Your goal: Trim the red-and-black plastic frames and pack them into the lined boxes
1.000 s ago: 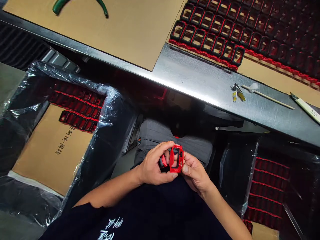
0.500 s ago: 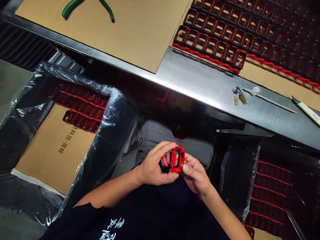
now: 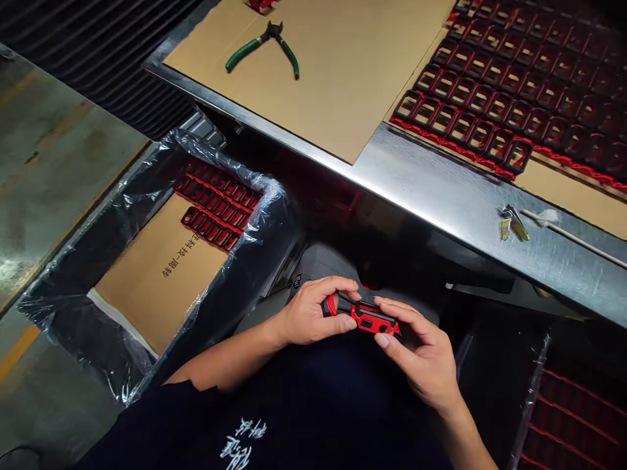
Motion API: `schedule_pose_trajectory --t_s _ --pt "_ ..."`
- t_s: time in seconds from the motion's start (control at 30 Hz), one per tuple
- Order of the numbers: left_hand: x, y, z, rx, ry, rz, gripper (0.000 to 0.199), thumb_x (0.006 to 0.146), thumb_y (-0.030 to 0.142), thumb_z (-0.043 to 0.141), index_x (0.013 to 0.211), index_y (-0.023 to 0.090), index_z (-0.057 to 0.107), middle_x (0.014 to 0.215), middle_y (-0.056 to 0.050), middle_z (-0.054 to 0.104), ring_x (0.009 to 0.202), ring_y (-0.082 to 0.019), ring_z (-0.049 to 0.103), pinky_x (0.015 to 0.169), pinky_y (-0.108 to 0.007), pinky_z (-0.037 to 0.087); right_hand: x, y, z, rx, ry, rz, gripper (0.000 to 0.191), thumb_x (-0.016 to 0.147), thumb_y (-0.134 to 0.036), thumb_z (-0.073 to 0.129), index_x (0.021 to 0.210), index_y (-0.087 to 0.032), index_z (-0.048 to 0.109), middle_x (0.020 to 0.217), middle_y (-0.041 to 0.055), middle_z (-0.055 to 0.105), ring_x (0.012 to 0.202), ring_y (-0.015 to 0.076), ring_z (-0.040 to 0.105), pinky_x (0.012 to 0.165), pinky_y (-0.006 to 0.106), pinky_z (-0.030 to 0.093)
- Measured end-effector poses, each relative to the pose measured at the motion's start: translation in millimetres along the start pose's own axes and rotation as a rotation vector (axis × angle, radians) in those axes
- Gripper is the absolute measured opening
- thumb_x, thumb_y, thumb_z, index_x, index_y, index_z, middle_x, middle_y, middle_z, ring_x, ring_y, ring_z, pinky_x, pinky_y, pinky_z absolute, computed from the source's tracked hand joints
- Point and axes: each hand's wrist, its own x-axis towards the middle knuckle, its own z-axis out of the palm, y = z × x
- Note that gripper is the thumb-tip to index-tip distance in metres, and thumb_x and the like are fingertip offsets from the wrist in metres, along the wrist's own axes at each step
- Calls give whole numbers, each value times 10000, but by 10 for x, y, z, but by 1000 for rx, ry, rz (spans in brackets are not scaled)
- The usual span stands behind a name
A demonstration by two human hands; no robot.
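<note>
Above my lap I hold a red-and-black plastic frame [image 3: 376, 322], its side with two small openings facing up. My left hand [image 3: 313, 312] is closed on the frame's left end between thumb and fingers. A second red-and-black piece [image 3: 332, 304] shows inside the curl of that hand, partly hidden by the fingers. On the frame's right end, my right hand [image 3: 418, 343] has its thumb at the near edge and its fingertips at the far edge.
Green-handled cutting pliers [image 3: 262, 47] lie on cardboard [image 3: 333, 85] on the metal bench [image 3: 416, 176]. Rows of similar frames [image 3: 482, 101] stand at right, near metal bits [image 3: 513, 223] and a stick [image 3: 582, 241]. A plastic-lined bin [image 3: 264, 254] holds frames on cardboard; another stack [image 3: 578, 418] sits lower right.
The frame has turned from facing me with its opening to lying lengthwise, side up. My right hand has shifted its grip to the far right end. The view has swung left, showing the whole pliers.
</note>
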Motion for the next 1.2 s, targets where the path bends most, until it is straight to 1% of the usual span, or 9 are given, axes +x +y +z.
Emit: schedule_pose_trajectory --t_s 0.23,0.47,0.6,0.73,0.87,0.93,1.0,1.07,1.2 --pt "-10 100 -41 -84 -84 -183 268 835 419 688 928 167 690 746 -10 667 608 -114 541 603 -234 444 44 14 45 155 -8 77 362 808 -288 850 1151 -363 766 1151 22 799 1036 205 769 900 274 621" --pt "-24 85 45 -545 -274 -578 508 768 649 723 803 152 623 583 39 536 420 -75 478 423 -190 369 96 36 127 195 7 104 310 838 -361 824 1145 -373 780 1141 26 802 1051 202 762 934 276 604" --pt "-62 38 154 -890 -234 -711 533 675 600 842 759 156 560 663 -17 678 369 -52 465 345 -167 328 128 22 171 240 -33 131 309 871 -383 790 1178 -391 762 1133 20 804 1043 210 766 937 309 609" --pt "-138 -47 264 -1198 -161 -724 492 706 523 852 832 135 577 827 -122 772 357 -53 499 325 -167 306 153 40 189 294 -73 119 364 926 -420 718 1287 -372 705 1254 43 759 1114 218 738 975 332 591" --pt "-196 -106 269 -1296 -68 -660 457 714 475 851 878 138 588 821 -111 765 349 -51 491 344 -174 292 152 80 187 295 -60 113 376 912 -432 726 1275 -333 714 1135 63 791 895 186 760 807 282 628" --pt "-215 -127 111 -1195 31 -637 475 699 504 835 896 150 586 835 -108 758 343 -50 466 355 -186 283 136 71 176 250 -61 104 304 918 -406 720 1211 -326 746 1121 63 790 853 172 751 768 257 624" --pt "-249 -149 -231 -836 267 -667 494 686 562 782 899 159 591 834 -104 749 349 -61 456 370 -208 303 126 39 159 168 -111 69 219 920 -347 721 1131 -321 774 1085 55 793 876 171 749 791 244 615" --pt "-331 -172 -750 -196 637 -767 456 710 591 682 870 173 599 749 -61 719 379 -95 484 394 -232 353 140 -10 156 99 -190 10 176 915 -289 724 1077 -315 787 1003 49 799 888 173 749 817 238 605" --pt "-656 -234 -1913 267 1014 -900 230 819 410 632 841 188 577 546 44 548 409 -113 459 436 -226 337 223 -217 330 256 -419 -46 136 951 -250 658 1013 -295 771 921 48 795 872 175 743 807 255 600"
